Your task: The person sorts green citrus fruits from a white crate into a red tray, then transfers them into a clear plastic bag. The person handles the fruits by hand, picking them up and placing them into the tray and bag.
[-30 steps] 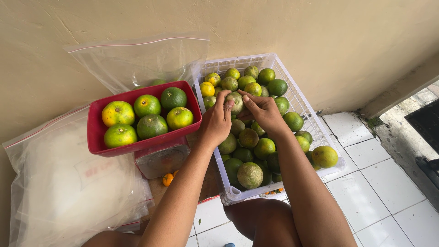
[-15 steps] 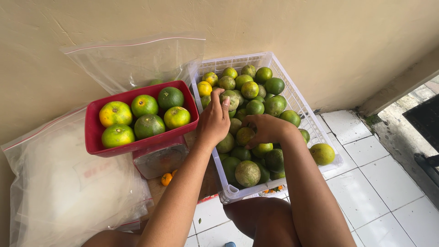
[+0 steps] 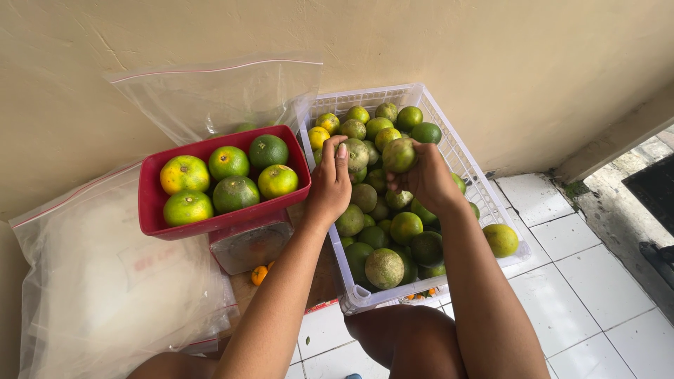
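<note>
A red tray (image 3: 151, 203) of green citrus sits left of a white basket (image 3: 467, 165) full of the same fruit. Over the basket, the left hand (image 3: 330, 184) closes on one fruit (image 3: 357, 152). Just right, the right hand (image 3: 428, 179) grips another green fruit (image 3: 398, 154) at its fingertips.

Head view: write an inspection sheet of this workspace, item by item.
Surface: white tiled floor against a beige wall.
Job's things: white crate full of green citrus; red tub holding six fruits, on a scale.
Clutter: clear zip bags, one fruit lying outside the crate, small orange fruit by the scale.
Hands: right hand grips a green fruit; left hand touches a fruit in the crate.
Cables: nothing seen.
Surroundings: dark mat at right.
</note>
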